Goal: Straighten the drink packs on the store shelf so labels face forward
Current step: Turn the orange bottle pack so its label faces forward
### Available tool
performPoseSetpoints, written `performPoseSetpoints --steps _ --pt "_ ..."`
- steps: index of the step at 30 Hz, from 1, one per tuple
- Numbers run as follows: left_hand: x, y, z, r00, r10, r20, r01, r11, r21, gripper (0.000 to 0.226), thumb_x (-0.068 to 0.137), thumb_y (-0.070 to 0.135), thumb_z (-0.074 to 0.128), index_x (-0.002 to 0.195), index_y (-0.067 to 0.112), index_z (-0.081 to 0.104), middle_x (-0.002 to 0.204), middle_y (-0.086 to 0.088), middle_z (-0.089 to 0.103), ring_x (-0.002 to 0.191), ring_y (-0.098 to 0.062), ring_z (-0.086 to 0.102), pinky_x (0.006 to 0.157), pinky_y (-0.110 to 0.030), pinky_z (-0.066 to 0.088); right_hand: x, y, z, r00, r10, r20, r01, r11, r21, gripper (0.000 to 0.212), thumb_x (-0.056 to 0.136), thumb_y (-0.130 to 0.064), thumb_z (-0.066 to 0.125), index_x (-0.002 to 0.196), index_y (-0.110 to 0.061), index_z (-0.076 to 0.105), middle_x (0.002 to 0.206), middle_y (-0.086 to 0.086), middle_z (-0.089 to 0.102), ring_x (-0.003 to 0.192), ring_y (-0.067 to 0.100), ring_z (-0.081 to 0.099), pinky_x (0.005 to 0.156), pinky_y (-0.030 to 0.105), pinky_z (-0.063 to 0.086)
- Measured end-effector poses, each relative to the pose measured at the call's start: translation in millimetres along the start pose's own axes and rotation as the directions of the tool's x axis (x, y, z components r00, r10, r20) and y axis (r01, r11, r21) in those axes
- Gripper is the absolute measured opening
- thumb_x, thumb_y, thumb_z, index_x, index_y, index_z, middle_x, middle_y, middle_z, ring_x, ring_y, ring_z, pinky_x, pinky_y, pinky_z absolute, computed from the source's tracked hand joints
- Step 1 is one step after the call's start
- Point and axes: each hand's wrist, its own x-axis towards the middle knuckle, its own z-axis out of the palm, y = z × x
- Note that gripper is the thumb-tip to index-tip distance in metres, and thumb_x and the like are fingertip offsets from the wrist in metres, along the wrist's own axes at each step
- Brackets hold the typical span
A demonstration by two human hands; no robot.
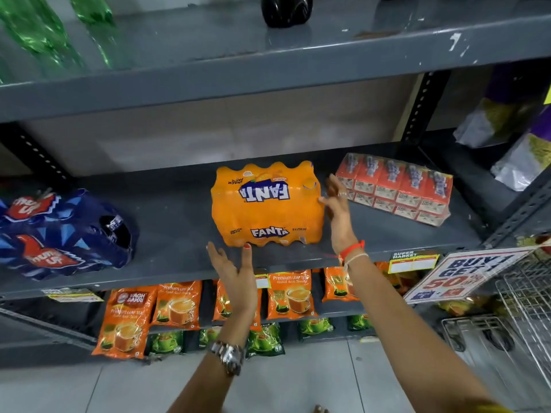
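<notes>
An orange Fanta pack stands in the middle of the grey shelf, its front label facing me. My right hand is open, fingers touching the pack's right side. Just below the pack's front left corner, my left hand is open with the fingertips at the shelf edge, holding nothing. A blue Thums Up pack lies askew at the left of the shelf. At the right sits a red pack of small drink cartons, turned at an angle.
Green bottles and a dark bottle stand on the shelf above. Orange tea pouches fill the shelf below. A promo sign and a wire basket hang at the right. Bagged goods sit on the neighbouring rack.
</notes>
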Motion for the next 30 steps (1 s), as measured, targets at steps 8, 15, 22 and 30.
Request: performPoseSetpoints --steps 8,15,22,30 --pt "-15 21 31 0.95 0.043 0.308 -0.021 0.997 -0.075 0.079 0.086 0.048 0.045 0.145 0.042 -0.008 0.156 0.017 -0.001 0.135 0.003 0.01 0.107 -0.019 0.02 33 -13 9 0.974 0.146 0.175 -0.106 0.97 -0.22 0.026 0.098 -0.03 0.033 0.101 -0.039 0.057 0.1 -0.015 0.061 0.093 0.005 0.057 0.069 0.018 0.044" --pt "54 49 35 0.934 -0.036 0.355 0.012 0.997 0.07 0.09 0.083 0.055 0.053 0.149 0.03 -0.003 0.158 -0.002 0.017 0.141 -0.023 0.026 0.112 -0.039 0.026 -29 9 5 0.991 -0.126 0.037 0.131 0.949 -0.286 0.027 0.095 -0.024 0.051 0.12 -0.016 0.055 0.121 0.009 0.057 0.109 0.015 0.058 0.092 0.035 0.05" --pt "136 79 12 0.922 -0.262 0.284 0.254 0.965 0.065 0.02 0.09 0.03 0.048 0.085 0.024 0.066 0.063 0.007 0.072 0.072 -0.014 0.068 0.076 -0.032 0.048 -112 35 72 0.98 -0.193 0.055 0.2 0.917 -0.344 0.06 0.079 0.0 0.047 0.131 -0.029 0.049 0.127 0.016 0.049 0.106 0.033 0.061 0.086 0.05 0.054" --pt "137 72 -21 0.998 -0.066 -0.019 0.065 0.996 -0.064 0.045 0.091 0.044 0.046 0.125 0.016 0.052 0.113 0.0 0.058 0.09 -0.009 0.057 0.073 -0.024 0.044 -89 42 116 0.939 -0.091 0.331 0.239 0.866 -0.44 0.055 0.073 0.002 0.044 0.126 -0.005 0.057 0.113 0.017 0.068 0.098 0.021 0.062 0.085 0.027 0.05"
